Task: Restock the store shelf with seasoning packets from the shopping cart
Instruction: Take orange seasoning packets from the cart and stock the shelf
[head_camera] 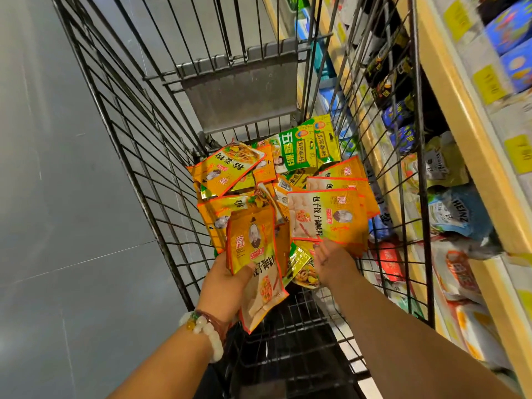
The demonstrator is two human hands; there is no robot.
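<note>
Fingers of the left hand (227,279) clamp a few packets (259,263); the right hand (331,263) reaches, fingers hidden. Most packets remain heaped in the cart (138,156), so the shelf (472,145) restocking looks far from finished.

Bright, even overhead light puts glare on the glossy packets (322,217), while the shelf (472,116) at the right smears with motion blur and the cart (138,116) wires bow from wide-angle distortion.
</note>
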